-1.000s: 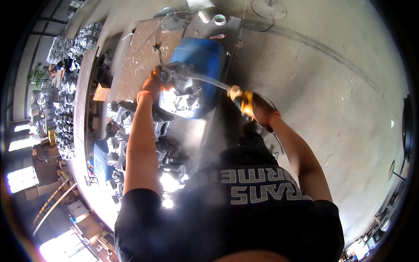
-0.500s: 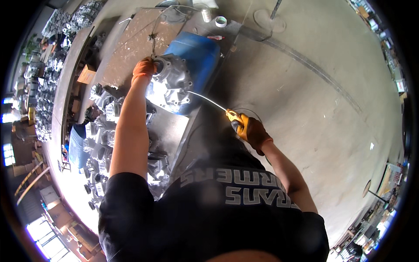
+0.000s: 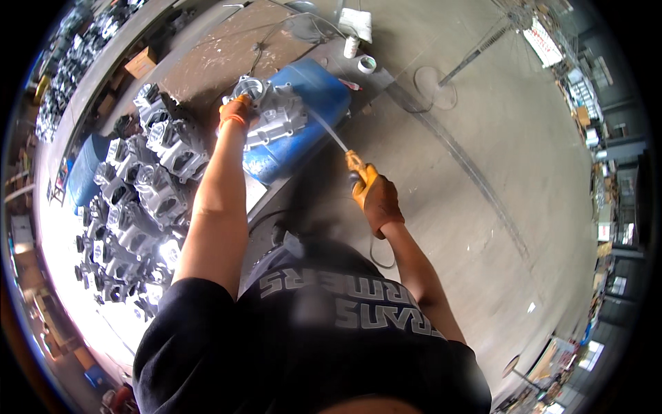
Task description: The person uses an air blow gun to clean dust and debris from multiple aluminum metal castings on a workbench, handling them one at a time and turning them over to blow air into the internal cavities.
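Note:
A silvery cast-metal housing (image 3: 279,116) with a round opening at its far left rests tilted on a blue rounded support (image 3: 323,84). My left hand (image 3: 235,114), in an orange glove, is closed on the housing's left edge beside that opening. Out to the right, my right hand (image 3: 379,201), in a yellow-brown glove, grips the yellow handle of an air blow gun (image 3: 355,161). Its long thin metal nozzle slants up and left, with the tip close to the housing's right side; whether it touches I cannot tell. A thin hose hangs below the right hand.
Many similar castings (image 3: 160,190) stand close together left of my left arm. On the bench (image 3: 210,52) beyond lie a tape roll (image 3: 367,64), a white can (image 3: 351,46) and a white bag (image 3: 356,24). A post on a round base (image 3: 436,86) stands on the floor farther right.
The housing has been turned on the blue support, so its round opening faces more upward. My right hand and the blow gun have swung so the nozzle points more steeply away. The view has shifted.

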{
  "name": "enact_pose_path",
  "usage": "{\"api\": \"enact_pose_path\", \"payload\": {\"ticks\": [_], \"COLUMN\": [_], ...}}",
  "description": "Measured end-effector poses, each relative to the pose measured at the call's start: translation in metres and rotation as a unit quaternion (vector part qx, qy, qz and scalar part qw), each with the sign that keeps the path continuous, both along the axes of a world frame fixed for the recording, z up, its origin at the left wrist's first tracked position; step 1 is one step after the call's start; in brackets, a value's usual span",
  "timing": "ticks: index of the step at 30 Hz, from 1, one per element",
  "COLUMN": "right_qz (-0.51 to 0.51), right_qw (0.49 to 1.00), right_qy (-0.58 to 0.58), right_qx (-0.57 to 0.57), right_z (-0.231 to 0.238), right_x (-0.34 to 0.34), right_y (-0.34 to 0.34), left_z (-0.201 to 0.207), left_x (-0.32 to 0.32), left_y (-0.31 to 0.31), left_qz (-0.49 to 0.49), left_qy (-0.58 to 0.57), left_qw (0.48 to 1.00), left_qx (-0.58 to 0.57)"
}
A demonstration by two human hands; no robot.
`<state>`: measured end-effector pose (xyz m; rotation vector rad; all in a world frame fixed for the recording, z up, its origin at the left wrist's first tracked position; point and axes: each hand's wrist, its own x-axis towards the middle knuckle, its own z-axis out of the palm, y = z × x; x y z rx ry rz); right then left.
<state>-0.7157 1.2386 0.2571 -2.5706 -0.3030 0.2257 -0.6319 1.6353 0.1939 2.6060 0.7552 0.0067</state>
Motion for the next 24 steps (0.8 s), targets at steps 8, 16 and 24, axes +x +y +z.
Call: {"api": "enact_pose_path", "payload": {"ticks": [8,16,24], "right_qz": [0.019,0.24,0.309], "right_qw": [0.997,0.967,0.94], "right_qy": [-0.002,-0.004,-0.065], "right_qx": [-0.07,-0.08,-0.13], "right_z": [0.017,0.08,0.11], "right_x": [0.033,-0.008,-0.015], "right_y": [-0.012,0.025,0.067], "left_z": [0.006,-0.04,-0.137], "left_x": [-0.04,-0.115,-0.065], "left_y": [-0.002,0.009,0.071], "left_qz": [0.144,0.344,0.149], "left_qy": [-0.084,-0.234,-0.24], "left_qw": [0.875,0.553,-0.083], "left_qx": [-0.455,-0.722,-0.956]}}
